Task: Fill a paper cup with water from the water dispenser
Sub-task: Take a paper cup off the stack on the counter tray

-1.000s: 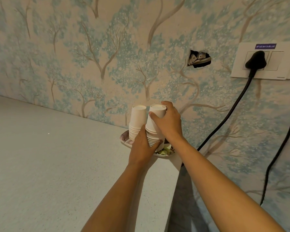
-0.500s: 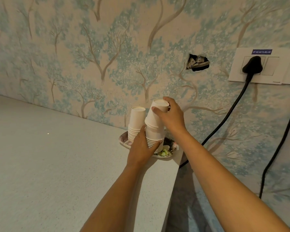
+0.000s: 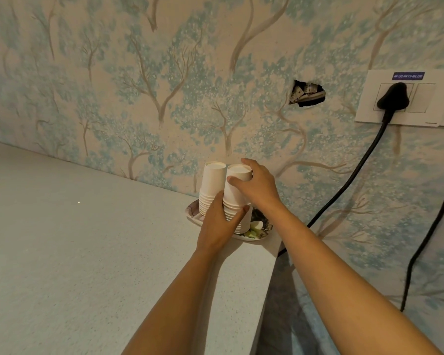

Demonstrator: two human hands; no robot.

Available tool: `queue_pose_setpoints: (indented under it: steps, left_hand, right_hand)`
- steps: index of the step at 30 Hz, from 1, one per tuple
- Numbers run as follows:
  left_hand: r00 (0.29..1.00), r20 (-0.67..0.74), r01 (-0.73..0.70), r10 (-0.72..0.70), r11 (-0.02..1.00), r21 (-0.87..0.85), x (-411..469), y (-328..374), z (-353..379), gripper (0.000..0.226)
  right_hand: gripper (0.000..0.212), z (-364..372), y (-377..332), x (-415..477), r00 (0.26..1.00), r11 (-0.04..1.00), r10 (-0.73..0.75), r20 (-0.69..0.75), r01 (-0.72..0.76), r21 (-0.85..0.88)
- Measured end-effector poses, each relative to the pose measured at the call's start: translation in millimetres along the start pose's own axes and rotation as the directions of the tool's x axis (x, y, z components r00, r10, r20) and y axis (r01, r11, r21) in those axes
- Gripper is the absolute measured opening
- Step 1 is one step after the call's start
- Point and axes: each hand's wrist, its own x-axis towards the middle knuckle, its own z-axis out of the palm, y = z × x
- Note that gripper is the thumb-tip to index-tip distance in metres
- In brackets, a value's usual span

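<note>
Both hands clamp the right cup stack (image 3: pixel 235 198) at frame centre: right hand (image 3: pixel 256 188) on top, left hand (image 3: pixel 218 226) below.

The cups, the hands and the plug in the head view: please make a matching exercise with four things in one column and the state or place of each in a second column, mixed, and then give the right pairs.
Things:
1. left hand
2. right hand
3. black plug
4. left cup stack

States or places:
A. in the white wall socket
B. grips the top cup of the right stack
C. holds the lower part of the right stack
D. upside down on the plate, no hand gripping it

Pairs: 1-C, 2-B, 3-A, 4-D
</note>
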Motion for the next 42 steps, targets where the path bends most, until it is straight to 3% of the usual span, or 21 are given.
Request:
queue_pose_setpoints:
  steps: [22,25,28,32,35,42]
  left_hand:
    - [0.998,0.035,0.063,-0.06,0.993,-0.099,1.5,-3.9,-3.2,0.057]
    - [0.998,0.027,0.067,-0.065,0.993,-0.093,1.1,-4.5,-3.0,0.056]
    - [0.997,0.026,0.068,-0.066,0.994,-0.087,1.2,-5.7,-3.7,0.044]
    - [0.997,0.032,0.073,-0.071,0.994,-0.084,1.5,-5.7,-4.9,0.036]
    - [0.996,0.037,0.083,-0.079,0.991,-0.104,0.1,-2.2,-4.7,0.035]
    - [0.994,0.034,0.105,-0.102,0.99,-0.093,-0.7,1.4,-4.8,0.035]
  right_hand:
    - [0.066,-2.4,-3.2,-2.6,0.997,1.0,-0.005,-0.073,0.003,-0.025]
    - [0.067,-3.0,-5.1,-4.2,0.997,0.983,-0.072,-0.021,0.067,-0.172]
    - [0.07,-3.5,-12.8,-7.0,0.972,0.857,-0.211,0.1,0.233,-0.46]
    - [0.076,3.1,-23.9,-12.2,0.912,0.539,-0.274,0.305,0.409,-0.737]
    - [0.067,6.9,-25.4,-14.8,0.893,0.379,-0.231,0.385,0.447,-0.81]
    - [0.052,13.8,-31.0,-16.0,0.879,0.213,-0.196,0.434,0.471,-0.856]
